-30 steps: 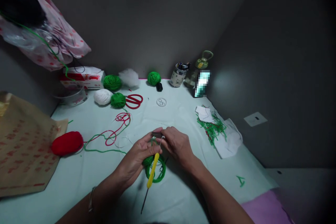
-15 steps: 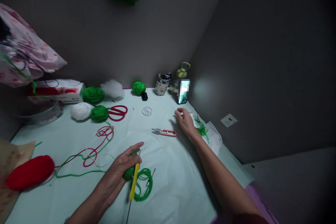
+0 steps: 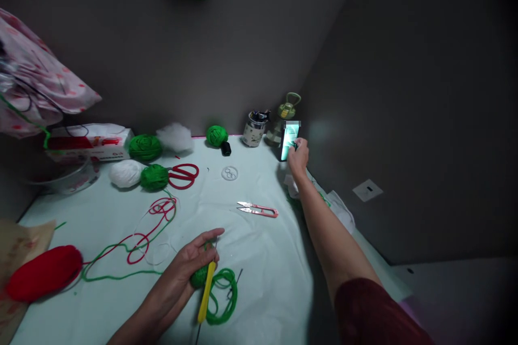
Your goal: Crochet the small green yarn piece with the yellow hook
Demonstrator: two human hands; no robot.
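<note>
My left hand [image 3: 190, 261] is closed around a crochet hook [image 3: 206, 292] with a yellow handle and a small green crocheted piece [image 3: 199, 277]. The hook's metal tip points up beside my outstretched index finger. Below that hand, a loose coil of green yarn [image 3: 230, 312] lies on the cloth. At the far right of the table, my right hand [image 3: 298, 157] is at a lit phone [image 3: 286, 140] that stands upright, fingertips at its screen. Its thumb and fingers look apart, not wrapped round the phone. Orange-handled thread snips [image 3: 259, 209] rest between my hands.
Red-handled scissors [image 3: 184, 176], a white yarn ball [image 3: 125, 173] and several green balls [image 3: 155, 177] sit toward the back left. Red yarn [image 3: 46, 273] lies at left. A pen tin [image 3: 254, 129] and a bottle [image 3: 286, 110] stand by the wall. A clear round dish [image 3: 230, 173] lies mid-table.
My right hand has moved forward from above the table to the phone's screen. My left hand keeps its hold on the hook and green piece. The view has shifted slightly.
</note>
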